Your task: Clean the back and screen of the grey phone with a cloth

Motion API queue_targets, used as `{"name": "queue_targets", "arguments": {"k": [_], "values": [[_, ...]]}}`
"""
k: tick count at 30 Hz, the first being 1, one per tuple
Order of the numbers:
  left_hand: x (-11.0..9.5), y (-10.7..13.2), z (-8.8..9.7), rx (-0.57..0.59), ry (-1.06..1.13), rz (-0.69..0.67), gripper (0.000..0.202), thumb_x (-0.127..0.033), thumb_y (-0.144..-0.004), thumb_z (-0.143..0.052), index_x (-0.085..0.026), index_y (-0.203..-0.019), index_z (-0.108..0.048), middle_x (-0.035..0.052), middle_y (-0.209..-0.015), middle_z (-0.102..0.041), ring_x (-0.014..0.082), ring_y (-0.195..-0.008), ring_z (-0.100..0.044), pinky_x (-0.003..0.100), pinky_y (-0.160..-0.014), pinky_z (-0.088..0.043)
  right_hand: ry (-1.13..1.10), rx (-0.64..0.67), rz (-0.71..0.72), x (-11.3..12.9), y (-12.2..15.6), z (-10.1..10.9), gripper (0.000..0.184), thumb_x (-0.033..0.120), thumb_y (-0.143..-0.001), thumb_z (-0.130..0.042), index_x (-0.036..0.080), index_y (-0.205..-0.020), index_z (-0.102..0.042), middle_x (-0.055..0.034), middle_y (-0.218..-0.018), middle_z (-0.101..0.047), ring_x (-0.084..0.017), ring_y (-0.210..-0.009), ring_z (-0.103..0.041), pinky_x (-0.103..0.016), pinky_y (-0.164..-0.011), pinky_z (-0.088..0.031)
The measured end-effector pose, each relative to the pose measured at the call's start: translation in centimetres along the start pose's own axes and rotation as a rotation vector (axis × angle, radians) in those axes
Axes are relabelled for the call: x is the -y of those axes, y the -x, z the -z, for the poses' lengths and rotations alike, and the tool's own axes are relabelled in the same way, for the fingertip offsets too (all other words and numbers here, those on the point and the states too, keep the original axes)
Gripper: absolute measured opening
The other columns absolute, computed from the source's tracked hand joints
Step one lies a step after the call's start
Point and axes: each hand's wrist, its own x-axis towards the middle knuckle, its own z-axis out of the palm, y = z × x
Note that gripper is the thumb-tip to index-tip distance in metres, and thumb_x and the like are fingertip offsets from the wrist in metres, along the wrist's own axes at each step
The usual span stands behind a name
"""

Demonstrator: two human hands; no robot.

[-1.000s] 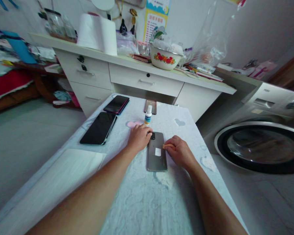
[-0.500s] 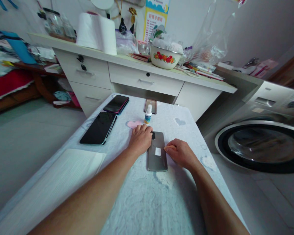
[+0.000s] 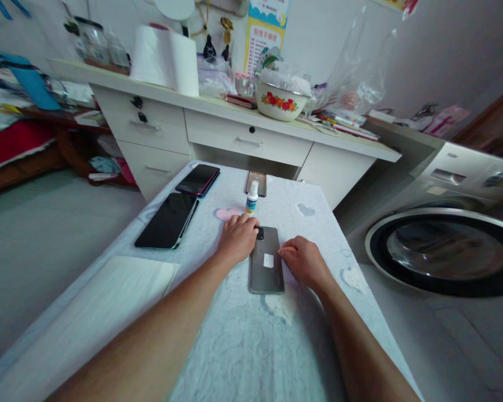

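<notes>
A grey phone [image 3: 267, 273] lies face down on the cloth-covered table, its dark camera block at the upper left and a white square label on its back. My left hand [image 3: 238, 237] rests at the phone's upper left edge, fingers curled against it beside the camera. At the opposite edge, my right hand [image 3: 304, 258] is closed in a pinch; a small tan sliver shows at its fingertips, too little to name. Just beyond my left fingers stands a small white spray bottle [image 3: 252, 198] with a blue and yellow label.
On the left lie a large black-screened device [image 3: 167, 220] and another dark-screened one [image 3: 198, 180] behind it. A phone case [image 3: 256, 183] lies at the far end. White paper [image 3: 121, 290] covers the near left. Beyond are a drawer desk [image 3: 251, 137] and, right, a washing machine [image 3: 448, 223].
Both hands keep nearly the same places at the phone's edges. The whole view has shifted very slightly; the phone, bottle and devices stay where they were on the table.
</notes>
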Motion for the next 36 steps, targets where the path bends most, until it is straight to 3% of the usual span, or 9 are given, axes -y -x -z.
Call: {"name": "queue_targets", "arguments": {"k": [7, 12, 17, 24, 36], "values": [[1.0, -0.3, 0.9, 0.152, 0.102, -0.028, 0.034, -0.023, -0.088, -0.042, -0.025, -0.118, -0.057, 0.0041, -0.122, -0.056, 0.0233, -0.113, -0.045, 0.038, -0.1, -0.034, 0.079, -0.082, 0.03, 0.1, -1.0, -0.7, 0.021, 0.027, -0.088, -0.055, 0.016, -0.084, -0.072, -0.0068, -0.085, -0.066, -0.016, -0.079, -0.06, -0.024, -0.069, -0.039], [1.5, -0.3, 0.9, 0.177, 0.125, -0.069, 0.043, -0.031, -0.083, -0.051, -0.025, -0.125, -0.053, 0.0054, -0.126, -0.053, 0.0252, -0.119, -0.042, 0.039, -0.104, -0.031, 0.112, -0.12, 0.048, 0.1, -1.8, -1.2, 0.023, 0.026, -0.091, -0.053, 0.016, -0.086, -0.073, -0.0073, -0.087, -0.064, -0.016, -0.078, -0.059, -0.025, -0.07, -0.038], [1.7, -0.1, 0.6, 0.191, 0.104, -0.121, 0.044, -0.034, -0.085, -0.047, -0.025, -0.128, -0.049, 0.0063, -0.128, -0.052, 0.0244, -0.121, -0.041, 0.038, -0.106, -0.029, 0.097, -0.111, 0.067, 0.2, -1.6, -1.0, 0.022, 0.025, -0.09, -0.053, 0.016, -0.086, -0.073, -0.0071, -0.086, -0.065, -0.016, -0.079, -0.059, -0.024, -0.071, -0.039], [1.5, 0.2, 0.6, 0.203, 0.057, -0.128, 0.043, -0.035, -0.089, -0.041, -0.027, -0.131, -0.045, 0.0062, -0.13, -0.05, 0.0243, -0.123, -0.04, 0.04, -0.106, -0.028, -0.026, 0.047, 0.079, -0.2, -0.5, 0.6, 0.019, 0.027, -0.084, -0.057, 0.015, -0.083, -0.071, -0.0048, -0.079, -0.067, -0.015, -0.072, -0.06, -0.024, -0.065, -0.04], [1.5, 0.3, 0.4, 0.197, 0.04, -0.13, 0.042, -0.036, -0.09, -0.041, -0.027, -0.13, -0.045, 0.0063, -0.131, -0.05, 0.024, -0.122, -0.04, 0.039, -0.105, -0.028, -0.131, 0.396, -0.048, 1.3, 1.5, 3.1, 0.013, 0.02, -0.076, -0.055, 0.015, -0.074, -0.067, 0.0031, -0.051, -0.054, -0.007, -0.042, -0.041, -0.02, -0.042, -0.028]]}}
